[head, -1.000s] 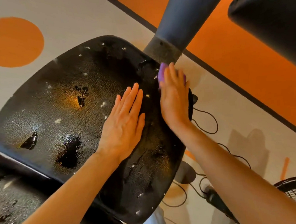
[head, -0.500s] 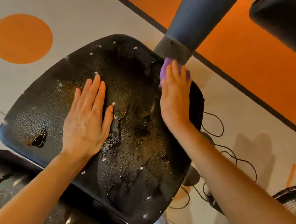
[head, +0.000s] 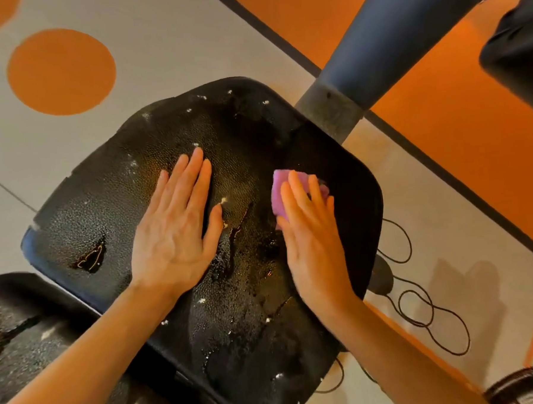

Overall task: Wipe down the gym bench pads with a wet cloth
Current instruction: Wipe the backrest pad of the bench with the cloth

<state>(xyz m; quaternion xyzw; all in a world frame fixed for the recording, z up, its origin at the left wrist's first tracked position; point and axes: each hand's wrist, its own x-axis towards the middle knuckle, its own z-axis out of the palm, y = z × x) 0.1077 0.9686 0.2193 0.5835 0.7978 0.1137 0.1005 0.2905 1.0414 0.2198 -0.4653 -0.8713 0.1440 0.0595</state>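
Observation:
A black, worn seat pad (head: 249,128) fills the middle of the head view, wet and cracked with small tears. My left hand (head: 177,231) lies flat on the pad's centre, fingers apart, holding nothing. My right hand (head: 310,233) presses a purple cloth (head: 278,195) flat against the pad's right side; the cloth shows past my fingertips, and the rest is hidden under the palm. A second black pad (head: 28,331) sits at the lower left, also wet and cracked.
A dark blue frame post (head: 383,44) rises from behind the pad's far right corner. Another black pad (head: 516,52) is at the upper right. A black cord (head: 425,314) loops on the grey and orange floor to the right. A fan grille (head: 528,385) shows at the bottom right.
My right hand has slid the purple cloth from the pad's far edge near the post toward me. My left hand went from the pad's centre to its left, then back toward the centre.

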